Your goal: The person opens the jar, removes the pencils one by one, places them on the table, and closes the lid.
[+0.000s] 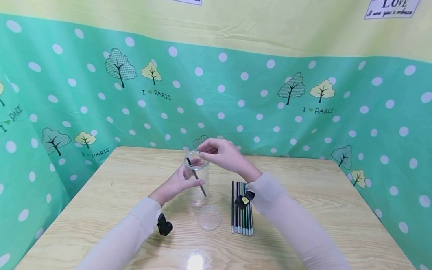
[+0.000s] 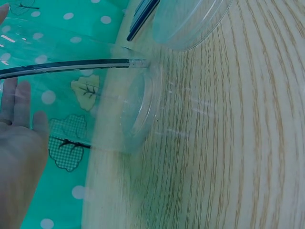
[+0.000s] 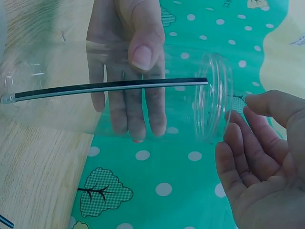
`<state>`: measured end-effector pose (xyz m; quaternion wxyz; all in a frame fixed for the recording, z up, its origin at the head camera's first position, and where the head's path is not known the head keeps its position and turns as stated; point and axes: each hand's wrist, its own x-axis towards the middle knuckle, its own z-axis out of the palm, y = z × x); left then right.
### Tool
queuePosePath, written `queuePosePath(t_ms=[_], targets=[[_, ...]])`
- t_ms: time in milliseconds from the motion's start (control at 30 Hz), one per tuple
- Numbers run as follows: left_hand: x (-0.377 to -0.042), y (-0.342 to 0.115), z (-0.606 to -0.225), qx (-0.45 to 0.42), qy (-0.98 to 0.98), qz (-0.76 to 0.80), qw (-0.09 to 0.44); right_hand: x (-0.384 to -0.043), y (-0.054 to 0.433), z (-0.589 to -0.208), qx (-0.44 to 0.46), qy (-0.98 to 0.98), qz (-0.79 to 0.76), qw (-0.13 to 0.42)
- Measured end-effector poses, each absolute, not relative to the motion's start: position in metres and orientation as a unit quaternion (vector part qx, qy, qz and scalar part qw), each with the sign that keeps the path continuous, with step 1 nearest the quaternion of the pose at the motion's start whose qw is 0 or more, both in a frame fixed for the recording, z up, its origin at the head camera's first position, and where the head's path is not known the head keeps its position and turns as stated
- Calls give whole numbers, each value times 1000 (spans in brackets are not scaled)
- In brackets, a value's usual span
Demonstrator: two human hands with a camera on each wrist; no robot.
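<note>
A clear plastic jar (image 1: 203,176) stands roughly upright, its open mouth at the top. Inside it leans a single dark striped pencil (image 3: 112,87), eraser end down at the base. My left hand (image 1: 178,184) holds the jar's side, thumb in front and fingers seen through the wall behind. Beside the rim is my right hand (image 3: 267,157), its fingers loosely bent with nothing between them. Whether a fingertip touches the rim I cannot tell. A round clear lid (image 1: 209,218) lies on the table just in front of the jar.
Several pencils (image 1: 238,224) lie side by side to the right of the lid, partly under the right wrist's camera (image 1: 242,201). The wooden table (image 1: 125,195) meets a green dotted curtain (image 1: 240,91) at the back and sides.
</note>
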<state>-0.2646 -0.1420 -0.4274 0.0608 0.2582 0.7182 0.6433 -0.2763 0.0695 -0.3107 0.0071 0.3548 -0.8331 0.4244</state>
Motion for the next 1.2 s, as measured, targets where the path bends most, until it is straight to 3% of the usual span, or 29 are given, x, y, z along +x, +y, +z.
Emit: queuePosePath(t_ms=[267, 500, 1200], targets=[[-265, -144, -429, 250, 720, 643, 71, -276, 55, -307, 357, -836, 417, 15], [-261, -145, -427, 231, 723, 645, 91, -277, 44, -309, 368, -836, 408, -11], [-259, -146, -425, 226, 731, 636, 100, -266, 22, -310, 328, -896, 296, 50]])
